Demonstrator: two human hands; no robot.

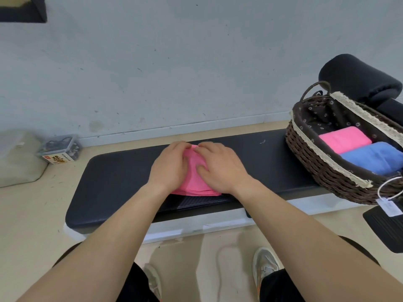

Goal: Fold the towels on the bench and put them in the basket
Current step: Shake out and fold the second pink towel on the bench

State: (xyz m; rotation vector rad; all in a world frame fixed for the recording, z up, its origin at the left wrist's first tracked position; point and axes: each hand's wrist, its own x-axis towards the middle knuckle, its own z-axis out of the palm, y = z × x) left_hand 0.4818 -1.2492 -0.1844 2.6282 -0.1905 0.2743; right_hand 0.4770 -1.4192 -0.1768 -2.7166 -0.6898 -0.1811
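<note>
A pale grey-white painted wall (pixel 196 62), flecked with small scuffs and dark marks, fills the upper half of the view, with a white skirting board (pixel 218 124) along its base. In the top left corner hangs a dark framed object (pixel 21 9), cut off by the edge. The smooth beige floor (pixel 28 214) carries faint soft shadows under even light. A long black padded bench (pixel 122 182) on a white frame stands parallel to the wall. On the floor at left sit a pale grey cushion-like block (pixel 17 158) and, beside it, a clear plastic box (pixel 58 149) with a yellow label. At right are a black cylindrical padded roller (pixel 357 77) and a black ribbed plate (pixel 386 225).
</note>
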